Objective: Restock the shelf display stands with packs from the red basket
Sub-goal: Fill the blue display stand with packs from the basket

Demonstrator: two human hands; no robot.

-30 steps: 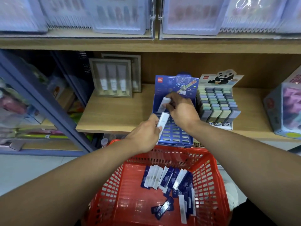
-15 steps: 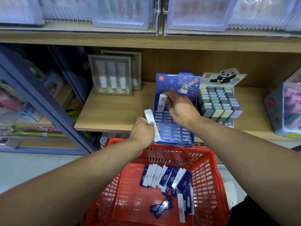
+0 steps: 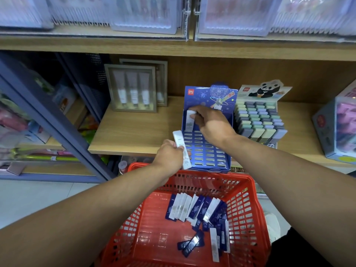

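On the far left a dark blue metal rack [image 3: 48,120] stands apart from the work, and on the wooden shelf [image 3: 134,135] just right of it 2 grey framed sets of tubes [image 3: 133,91] lean against the back, out of the way of the restocking. The left hand [image 3: 169,155] hovers over the shelf's front edge, just above the basket rim, its fingers curled round 1 white pack [image 3: 182,149] held upright and tilted; this looks like a ready supply kept close so the other hand need not dip back down. Right of it the blue display stand [image 3: 204,149] sits tilted on the shelf edge, its many slots mostly bare, so the job seems barely begun. The right hand [image 3: 213,126] reaches to the stand's top left corner and pinches a second white pack [image 3: 189,120] by its upper end, apparently seating it in the back row first so later rows are not blocked. Below, the red basket [image 3: 248,191] rests against the shelf front, directly under the stand for short reaches; inside lie the remaining packs [image 3: 196,211], slim flat rectangles, some white, some dark blue with pale print, a fanned row leaning together and a few loose ones nearer. Further right the panda stand [image 3: 260,120] is already full of pastel blocks, and a pink and blue box [image 3: 339,128] sits at the edge.
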